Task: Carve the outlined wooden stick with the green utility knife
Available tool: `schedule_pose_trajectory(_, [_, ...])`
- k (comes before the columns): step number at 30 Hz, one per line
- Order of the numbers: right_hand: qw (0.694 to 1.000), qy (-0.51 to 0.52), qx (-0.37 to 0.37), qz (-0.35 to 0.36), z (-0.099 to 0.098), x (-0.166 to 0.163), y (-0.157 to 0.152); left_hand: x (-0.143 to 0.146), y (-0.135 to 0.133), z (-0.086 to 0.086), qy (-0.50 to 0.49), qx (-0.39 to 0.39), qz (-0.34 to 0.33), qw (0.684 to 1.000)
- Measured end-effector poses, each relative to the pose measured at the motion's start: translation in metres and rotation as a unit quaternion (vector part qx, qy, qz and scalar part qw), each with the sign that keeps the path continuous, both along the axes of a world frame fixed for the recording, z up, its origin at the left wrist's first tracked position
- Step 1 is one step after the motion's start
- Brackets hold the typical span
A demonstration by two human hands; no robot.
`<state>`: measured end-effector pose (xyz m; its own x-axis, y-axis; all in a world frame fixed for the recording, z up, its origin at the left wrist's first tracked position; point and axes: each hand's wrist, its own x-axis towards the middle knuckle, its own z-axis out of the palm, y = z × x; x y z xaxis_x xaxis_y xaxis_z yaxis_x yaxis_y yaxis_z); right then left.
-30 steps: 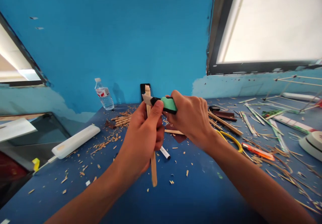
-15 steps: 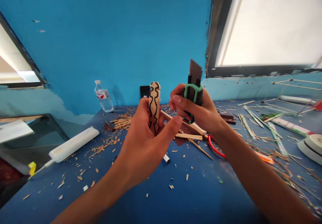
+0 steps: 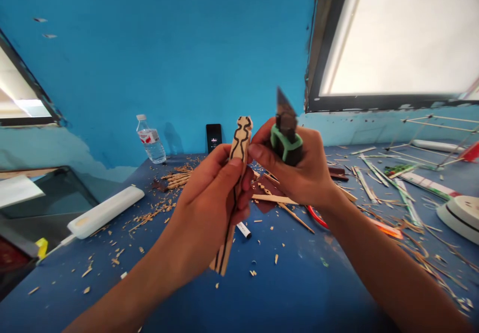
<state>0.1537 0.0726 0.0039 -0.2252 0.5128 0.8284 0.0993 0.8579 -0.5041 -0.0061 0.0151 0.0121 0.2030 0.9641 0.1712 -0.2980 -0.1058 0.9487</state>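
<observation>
At frame centre, our left fingers (image 3: 226, 175) grip the stick (image 3: 240, 143), which pokes out above and below them; just right, our right fingers (image 3: 266, 156) clasp the knife (image 3: 286, 129).

Wood strip (image 3: 241, 143) partly hidden, L hand (image 3: 210, 189); phone (image 3: 213, 135) txt illegible.

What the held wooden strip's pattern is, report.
The wooden strip has black lines, wavy near its top; head view clearest.

Left grip (image 3: 207, 193) holds lined wood (image 3: 240, 146), right grip (image 3: 310, 168) a cutter (image 3: 287, 141).
</observation>
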Motion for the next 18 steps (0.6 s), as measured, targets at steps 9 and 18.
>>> schedule_pose_trajectory(9, [0.999,0.009,-0.004,0.039,-0.007,-0.002,0.010,0.004,0.001,0.009,-0.092,-0.106,-0.022,0.990])
schedule_pose_trajectory(18, [0.997,-0.011,-0.070,0.012,-0.002,0.034,0.044,-0.053,0.064,0.020,-0.115,-0.070,0.084,0.987])
